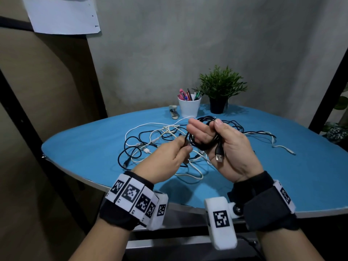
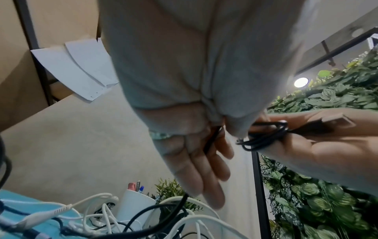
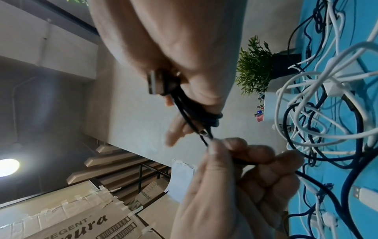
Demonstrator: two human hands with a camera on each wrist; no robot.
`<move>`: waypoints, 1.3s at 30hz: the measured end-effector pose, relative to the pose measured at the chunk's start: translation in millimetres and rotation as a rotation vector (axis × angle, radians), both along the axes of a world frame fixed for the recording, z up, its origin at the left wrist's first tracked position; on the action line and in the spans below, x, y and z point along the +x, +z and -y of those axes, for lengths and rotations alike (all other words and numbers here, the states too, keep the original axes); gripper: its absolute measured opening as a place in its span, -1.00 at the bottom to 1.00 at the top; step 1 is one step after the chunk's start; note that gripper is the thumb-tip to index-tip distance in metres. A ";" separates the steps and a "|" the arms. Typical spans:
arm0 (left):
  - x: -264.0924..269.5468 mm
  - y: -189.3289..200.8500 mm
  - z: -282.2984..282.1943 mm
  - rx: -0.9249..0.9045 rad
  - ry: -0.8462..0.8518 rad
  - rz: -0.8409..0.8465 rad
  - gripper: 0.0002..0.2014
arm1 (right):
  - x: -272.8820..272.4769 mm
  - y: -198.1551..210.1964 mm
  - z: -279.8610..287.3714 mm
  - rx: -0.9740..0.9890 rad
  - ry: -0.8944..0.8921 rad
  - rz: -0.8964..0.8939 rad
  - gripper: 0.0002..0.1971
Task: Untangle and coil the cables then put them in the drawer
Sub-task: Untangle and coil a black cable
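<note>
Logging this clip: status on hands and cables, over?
Right hand holds black cable coiled round its fingers. Left hand pinches its loose end. Tangled cables remain on table.

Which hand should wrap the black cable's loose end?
Left hand: it already pinches the loose end, while the right hand holds the black coil around its fingers.

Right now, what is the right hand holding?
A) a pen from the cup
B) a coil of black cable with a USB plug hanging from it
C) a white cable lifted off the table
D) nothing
B: the right hand has its grip on loops of the black cable, whose USB plug hangs over the palm, while the left hand pinches its free end.
</note>
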State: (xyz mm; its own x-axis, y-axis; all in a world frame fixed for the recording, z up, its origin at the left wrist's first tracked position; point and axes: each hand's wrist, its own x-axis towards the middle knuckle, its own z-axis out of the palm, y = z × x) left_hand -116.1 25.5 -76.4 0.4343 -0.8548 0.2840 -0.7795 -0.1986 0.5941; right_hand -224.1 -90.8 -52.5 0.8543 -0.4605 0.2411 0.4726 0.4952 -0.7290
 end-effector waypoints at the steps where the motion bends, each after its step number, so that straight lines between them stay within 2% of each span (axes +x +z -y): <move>1: 0.2 -0.7 -0.3 0.020 0.002 0.008 -0.83 | 0.5 0.3 -0.4 0.018 -0.007 0.014 -0.79; 7: -1.2 -2.8 -5.5 0.166 0.025 0.087 -0.83 | 5.6 3.6 5.0 0.040 -0.150 0.086 -0.84; 10: -1.4 -0.4 -9.3 0.112 0.002 0.121 -0.79 | 7.1 5.3 9.2 -0.025 -0.262 0.135 -0.82; 12: -0.3 3.6 -10.0 0.030 -0.028 0.151 -0.79 | 8.6 0.7 11.4 -0.256 -0.383 0.045 -0.81; 14: -1.1 8.8 -9.1 -0.077 -0.079 0.181 -0.79 | 9.8 -6.4 10.6 -0.623 -0.496 -0.108 -0.86; 16: -1.3 14.1 -8.4 -0.211 -0.128 0.190 -0.79 | 11.5 -13.0 10.3 -0.894 -0.530 -0.218 -0.89; 19: 2.1 18.6 -9.7 -0.390 -0.084 0.160 -0.82 | 10.3 -12.7 9.9 -1.047 -0.513 -0.302 -0.90; 22: 4.9 24.5 -11.9 -0.572 0.054 0.039 -0.94 | 5.0 -7.0 5.0 -1.015 -0.371 -0.299 -0.84; 24: 6.3 26.3 -11.5 -0.611 0.121 -0.027 -0.90 | 3.3 -6.0 2.8 -0.931 -0.242 -0.238 -0.83; 26: 7.6 24.8 -9.4 -0.539 0.114 -0.100 -0.90 | 4.2 -6.8 1.6 -0.809 -0.151 -0.156 -0.85; 30: 1.2 18.5 -6.0 -0.350 -0.025 -0.227 -0.61 | 3.0 -2.7 -2.4 -0.547 -0.046 -0.066 -0.94; 33: -6.6 18.9 -3.1 -0.382 -0.098 -0.338 -0.61 | 2.3 -1.7 -2.1 -0.479 -0.039 -0.080 -0.84; 39: -17.2 16.6 0.1 -0.422 -0.097 -0.401 -0.58 | 6.9 -8.6 3.8 -0.496 -0.148 -0.126 -0.87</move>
